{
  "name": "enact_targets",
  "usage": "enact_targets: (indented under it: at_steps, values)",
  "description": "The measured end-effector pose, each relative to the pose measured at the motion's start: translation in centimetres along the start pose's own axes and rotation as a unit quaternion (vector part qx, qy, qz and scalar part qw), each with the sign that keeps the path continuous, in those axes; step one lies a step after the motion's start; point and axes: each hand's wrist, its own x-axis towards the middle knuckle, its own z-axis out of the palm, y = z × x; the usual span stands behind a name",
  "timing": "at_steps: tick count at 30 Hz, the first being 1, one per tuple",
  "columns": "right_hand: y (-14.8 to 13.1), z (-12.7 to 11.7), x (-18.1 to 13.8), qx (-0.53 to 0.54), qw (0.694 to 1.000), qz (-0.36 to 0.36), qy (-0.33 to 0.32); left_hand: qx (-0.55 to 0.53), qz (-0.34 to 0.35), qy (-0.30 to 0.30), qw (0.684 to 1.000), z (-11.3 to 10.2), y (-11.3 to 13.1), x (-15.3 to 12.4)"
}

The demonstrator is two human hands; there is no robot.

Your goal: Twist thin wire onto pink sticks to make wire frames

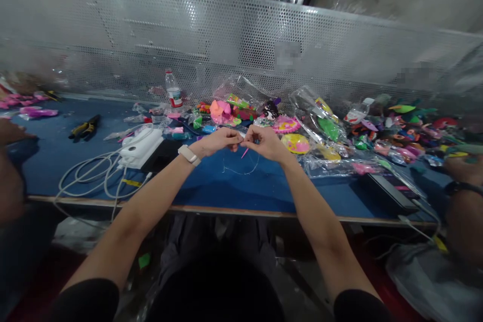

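My left hand (225, 142) and my right hand (264, 142) meet over the middle of the blue table, fingertips pinched close together. A thin pink stick (245, 153) pokes out below the fingers of my right hand. Beneath both hands a fine clear thread (241, 173) curves in a loop against the blue surface; where its upper end goes is hard to see. What my left fingertips pinch is too small to make out. Just beyond my hands lie a yellow patterned oval piece (295, 144) and a pink patterned piece (286, 124).
White power strip (141, 147) with cables and black-yellow pliers (85, 128) lie left. A bottle (173, 89) stands by the perforated metal screen (211, 35). Colourful pieces and plastic bags (328, 126) crowd the back. A black box (390, 193) sits right. Other people's arms show at both sides.
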Motion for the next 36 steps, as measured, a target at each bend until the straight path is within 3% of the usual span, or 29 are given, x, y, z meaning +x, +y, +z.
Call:
enact_targets:
  at_steps: [4,8,12,22,26,36]
  values:
    - [0.9,0.1,0.5,0.077,0.995,0.046,0.051,0.088,0.090,0.140,0.982,1.1,0.1,0.2]
    - [1.8,0.0,0.9,0.123,0.987,0.079,0.068,0.240,0.186,0.230,0.924,1.7,0.3,0.1]
    - [2.1,0.2,1.0,0.149,0.983,0.090,0.062,0.347,0.267,0.232,0.869,1.2,0.1,-0.2]
    - [1.5,0.6,1.0,0.138,0.982,0.083,0.094,0.406,0.333,0.225,0.820,0.0,-1.3,0.1]
    - [1.0,0.3,0.6,0.123,0.987,0.070,0.075,0.405,0.325,0.225,0.825,-0.1,-1.3,0.1]
    - [0.8,0.1,0.4,0.088,0.993,0.037,0.069,0.311,0.240,0.215,0.894,0.2,-0.4,-0.1]
